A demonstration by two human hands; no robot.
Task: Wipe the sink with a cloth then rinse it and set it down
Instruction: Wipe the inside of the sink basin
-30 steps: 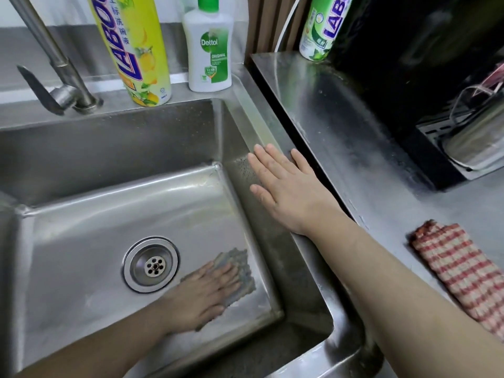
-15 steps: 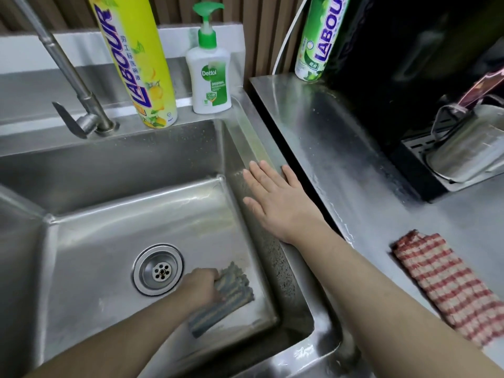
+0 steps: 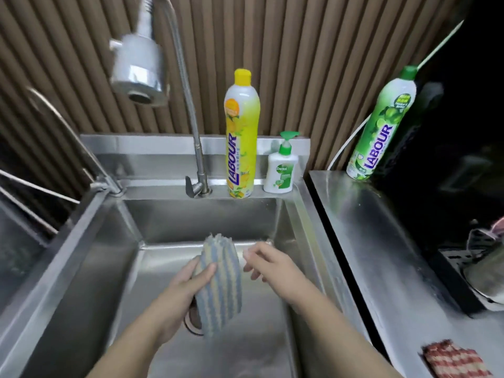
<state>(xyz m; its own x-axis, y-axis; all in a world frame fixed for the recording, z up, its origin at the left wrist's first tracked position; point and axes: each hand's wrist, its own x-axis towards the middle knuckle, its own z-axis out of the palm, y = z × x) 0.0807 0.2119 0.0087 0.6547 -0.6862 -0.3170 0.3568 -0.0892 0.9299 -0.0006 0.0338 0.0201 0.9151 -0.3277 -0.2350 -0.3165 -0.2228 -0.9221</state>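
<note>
A blue and beige striped cloth hangs upright above the steel sink, lifted off the basin floor. My left hand is shut on the cloth's left edge, thumb across its front. Just right of the cloth, my right hand hovers with fingers spread and holds nothing. The drain shows only partly, behind the cloth and my left hand. A tall curved faucet rises from the sink's back ledge, its spout head high at the upper left. No water runs.
On the back ledge stand a yellow Labour bottle and a Dettol pump bottle. A green Labour bottle stands on the steel counter at right. A red checked cloth lies at the counter's near edge, a metal pot farther right.
My left hand has gathered the cloth off the basin floor and raised it. My right hand has left the sink's right rim and come over beside the cloth. My view has tilted up.
</note>
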